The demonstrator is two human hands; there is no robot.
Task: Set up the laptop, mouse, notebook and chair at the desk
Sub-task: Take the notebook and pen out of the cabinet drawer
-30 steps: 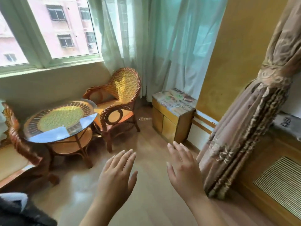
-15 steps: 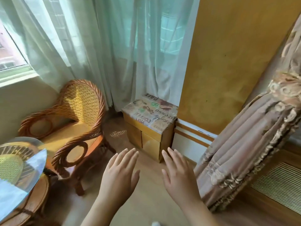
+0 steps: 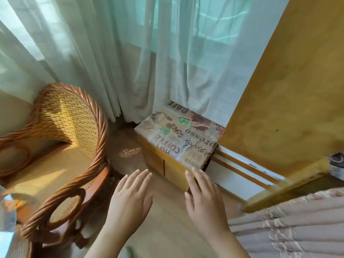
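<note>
Above the floor [image 3: 167, 226], my left hand [image 3: 128, 200] and right hand [image 3: 203, 200] hover flat, fingers extended, holding nothing. The wicker chair [image 3: 61, 151] stands left of them; a low cabinet [image 3: 176, 146] lies ahead.

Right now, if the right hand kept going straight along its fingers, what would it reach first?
Probably the small wooden cabinet: the right hand is open, its fingertips pointing at the cabinet's near corner. Depth is unclear.

Two bare hands, left hand [image 3: 130, 194] and right hand [image 3: 203, 197], bare forearms without sleeves, no rings, no watch, short plain unpainted nails showed on the fingers.
</note>
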